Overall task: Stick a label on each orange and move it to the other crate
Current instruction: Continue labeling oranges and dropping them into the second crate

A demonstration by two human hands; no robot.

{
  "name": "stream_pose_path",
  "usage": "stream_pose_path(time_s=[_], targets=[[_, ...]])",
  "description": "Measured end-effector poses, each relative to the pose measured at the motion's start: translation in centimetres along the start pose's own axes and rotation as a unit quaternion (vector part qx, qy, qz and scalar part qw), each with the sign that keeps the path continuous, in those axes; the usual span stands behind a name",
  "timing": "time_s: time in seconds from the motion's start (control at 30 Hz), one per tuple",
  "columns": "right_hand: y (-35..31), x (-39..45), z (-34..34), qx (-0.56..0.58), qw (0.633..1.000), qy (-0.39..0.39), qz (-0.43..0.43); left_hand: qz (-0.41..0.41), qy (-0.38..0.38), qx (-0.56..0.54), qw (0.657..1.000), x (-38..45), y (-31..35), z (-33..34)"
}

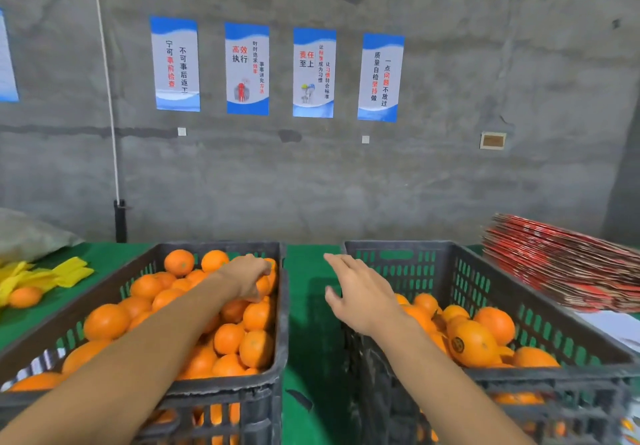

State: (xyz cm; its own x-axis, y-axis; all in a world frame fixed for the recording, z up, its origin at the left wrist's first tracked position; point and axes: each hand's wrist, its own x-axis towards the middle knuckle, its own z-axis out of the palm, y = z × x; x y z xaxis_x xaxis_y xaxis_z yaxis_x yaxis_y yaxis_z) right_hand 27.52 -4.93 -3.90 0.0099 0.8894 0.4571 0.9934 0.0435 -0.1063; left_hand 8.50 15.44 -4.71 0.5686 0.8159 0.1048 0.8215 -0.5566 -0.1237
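Two dark plastic crates stand side by side on a green table. The left crate (282, 323) is heaped with unlabelled oranges (228, 339). The right crate (540, 292) holds fewer oranges, one with a round label (472, 344) facing me. My left hand (247, 280) reaches into the far right corner of the left crate, fingers curled down over an orange (265, 285). My right hand (360, 294) hovers with fingers spread over the gap between the crates, at the right crate's left rim, holding nothing.
A stack of red flattened cartons (568, 264) lies at the right. Yellow strips (45, 276) and a loose orange (25, 297) sit at the left beside a grey sack (27, 233). A concrete wall with posters rises behind the table.
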Motion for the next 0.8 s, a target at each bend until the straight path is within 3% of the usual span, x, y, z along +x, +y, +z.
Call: stream_pose_path(time_s=[0.13, 0.27, 0.33, 0.47, 0.53, 0.7, 0.8], targets=[[-0.4, -0.7, -0.9, -0.003, 0.999, 0.036, -0.022, 0.000, 0.132, -0.168, 0.977, -3.0, 1.1, -3.0], [-2.9, -1.8, -1.7, 0.039, 0.993, 0.088, -0.062, 0.053, 0.287, -0.356, 0.888, -7.8, 4.7, -5.7], [-4.3, -2.8, -1.9, 0.081, 0.986, 0.131, -0.061, 0.072, 0.311, -0.417, 0.851, -10.2, 6.5, -6.2], [-5.3, -5.9, -1.7, 0.138, 0.967, 0.208, -0.044, 0.114, 0.271, -0.590, 0.752, -15.0, 10.2, -4.4], [-5.4, -8.4, -0.7, 0.153, 0.960, 0.233, -0.040, 0.127, 0.280, -0.579, 0.755, -17.5, 11.8, -2.8], [-5.5, -15.0, 2.3, 0.178, 0.946, 0.269, -0.042, 0.151, 0.324, -0.384, 0.852, -22.6, 14.3, 0.3], [-5.6, -17.8, 3.6, 0.201, 0.944, 0.259, -0.043, 0.137, 0.302, -0.380, 0.864, -25.1, 15.8, 2.3]])
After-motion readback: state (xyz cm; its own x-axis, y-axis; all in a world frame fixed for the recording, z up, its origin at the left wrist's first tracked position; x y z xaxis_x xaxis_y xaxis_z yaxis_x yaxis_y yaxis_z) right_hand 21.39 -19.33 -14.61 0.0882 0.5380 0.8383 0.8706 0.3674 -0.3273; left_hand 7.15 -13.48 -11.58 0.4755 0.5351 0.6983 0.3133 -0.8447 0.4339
